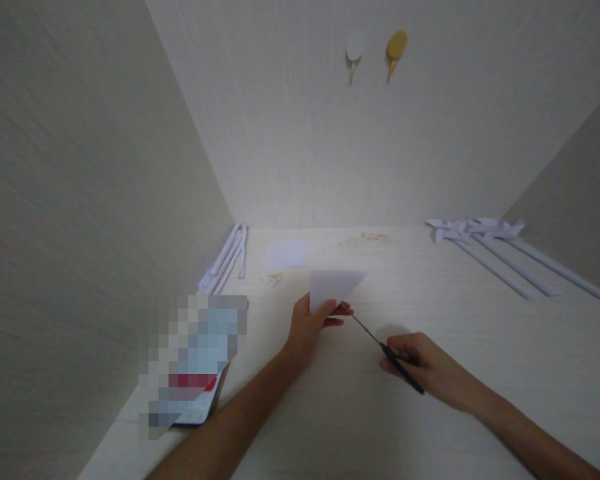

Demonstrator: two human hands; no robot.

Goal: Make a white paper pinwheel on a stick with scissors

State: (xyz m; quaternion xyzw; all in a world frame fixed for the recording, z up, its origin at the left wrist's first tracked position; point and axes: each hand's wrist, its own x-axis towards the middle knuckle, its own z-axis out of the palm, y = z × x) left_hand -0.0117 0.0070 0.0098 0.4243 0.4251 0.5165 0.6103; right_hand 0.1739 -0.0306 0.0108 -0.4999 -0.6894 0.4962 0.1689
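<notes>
My left hand [307, 327] pinches a white sheet of paper [333, 285] by its lower edge, above the table. The paper looks folded, with a slanted right side running to a point. My right hand [423, 367] is closed around the black handles of a pair of scissors [403, 373], seen nearly edge-on. Their thin blades point up and left, and the tips meet the paper's lower right side beside my left fingers. Whether the blades are apart I cannot tell.
Paper pinwheels [460, 230] on rolled sticks lie at the back right. Rolled paper sticks [225, 260] lie at the left wall, near a blurred phone [200, 373]. A flat paper piece [286, 254], small pale bits [274, 278] and tan bits [373, 238] lie behind my hands. Two hooks [397, 45] hang on the wall.
</notes>
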